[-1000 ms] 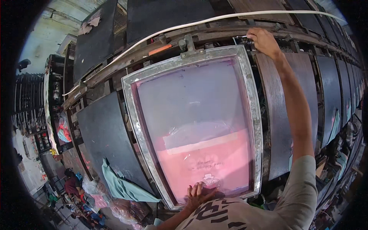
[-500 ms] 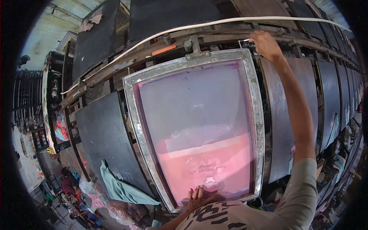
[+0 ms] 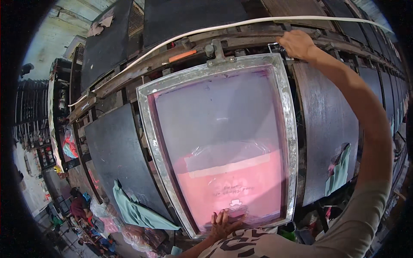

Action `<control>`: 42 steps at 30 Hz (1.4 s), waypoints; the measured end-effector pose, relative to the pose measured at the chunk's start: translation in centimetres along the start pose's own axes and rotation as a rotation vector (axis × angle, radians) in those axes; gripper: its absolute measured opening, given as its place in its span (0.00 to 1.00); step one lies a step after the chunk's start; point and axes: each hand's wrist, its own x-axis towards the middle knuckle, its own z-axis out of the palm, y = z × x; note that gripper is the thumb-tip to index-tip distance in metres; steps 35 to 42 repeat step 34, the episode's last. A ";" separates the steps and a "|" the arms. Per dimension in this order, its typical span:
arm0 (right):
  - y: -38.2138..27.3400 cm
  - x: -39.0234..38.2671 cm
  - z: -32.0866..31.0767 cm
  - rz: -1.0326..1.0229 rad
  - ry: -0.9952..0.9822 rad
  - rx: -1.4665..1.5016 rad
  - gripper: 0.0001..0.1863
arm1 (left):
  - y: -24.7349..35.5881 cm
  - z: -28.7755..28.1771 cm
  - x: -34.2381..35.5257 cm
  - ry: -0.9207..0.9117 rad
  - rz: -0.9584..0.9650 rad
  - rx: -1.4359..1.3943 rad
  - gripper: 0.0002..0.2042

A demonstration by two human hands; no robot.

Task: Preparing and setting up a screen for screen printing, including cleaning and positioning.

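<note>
A screen-printing frame (image 3: 293, 142) with a grey metal rim lies in front of me. Its mesh (image 3: 215, 112) is greyish-violet in the far part and pink in the near part, with a pale tape strip and a small white design. My left hand (image 3: 223, 225) rests with spread fingers at the near end of the mesh, over the pink area. At the far right corner of the frame, my right hand (image 3: 297, 44) is closed on a bent, shiny metal piece (image 3: 274, 46); its kind cannot be made out.
A wooden rail (image 3: 245, 42) runs behind the frame, carrying an orange-handled tool (image 3: 183, 56) and a metal clamp (image 3: 218, 52). A white cable (image 3: 206, 28) crosses above. Dark boards (image 3: 118, 150) flank the frame, with green cloth (image 3: 133, 208) draped at left and another piece (image 3: 338, 174) at right.
My right elbow has swung outward to the right, and the right wrist has turned while the hand stays at the frame's far corner. My left hand has stayed in place.
</note>
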 end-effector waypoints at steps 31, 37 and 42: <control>-3.4 1.2 -6.9 0.017 -0.166 -0.035 0.09 | 0.4 -1.5 1.8 0.015 -0.016 0.141 0.25; -4.9 2.6 -7.7 -0.023 -0.202 -0.099 0.10 | 0.6 -1.4 1.8 0.031 -0.014 0.156 0.25; -4.9 2.6 -7.7 -0.023 -0.202 -0.099 0.10 | 0.6 -1.4 1.8 0.031 -0.014 0.156 0.25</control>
